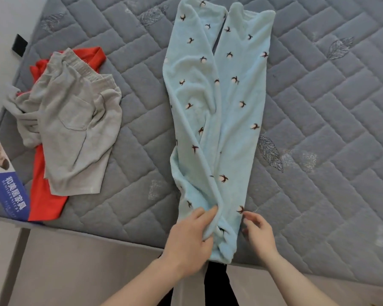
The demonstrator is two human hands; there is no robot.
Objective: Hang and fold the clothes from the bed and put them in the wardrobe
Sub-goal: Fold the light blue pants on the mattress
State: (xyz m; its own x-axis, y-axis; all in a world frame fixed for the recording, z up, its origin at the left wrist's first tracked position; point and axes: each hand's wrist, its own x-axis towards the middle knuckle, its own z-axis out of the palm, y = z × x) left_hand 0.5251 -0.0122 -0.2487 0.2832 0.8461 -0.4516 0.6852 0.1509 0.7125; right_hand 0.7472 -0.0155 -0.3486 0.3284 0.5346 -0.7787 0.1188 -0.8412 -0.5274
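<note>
Fleece trousers (219, 111) in pale blue, dotted with a small dark print, are laid lengthwise down the centre of the frame on the grey quilted mattress (329, 111), legs side by side, their near end lapping over the mattress's front edge at lower centre. That near end is gripped by the left hand (191, 237), thumb on top and fingers curled into a gathered fold of the fabric. The right hand (258, 234) is held just beside the trousers' right edge with fingers loosely bent; whether cloth is pinched by it cannot be told. At centre left, well apart from the trousers, grey shorts (75, 129) are heaped on a red garment (45, 195) that reaches the front edge. A printed blue label (8, 191) is seen at the lower-left corner. Bare quilting is spread wide across the right half.
</note>
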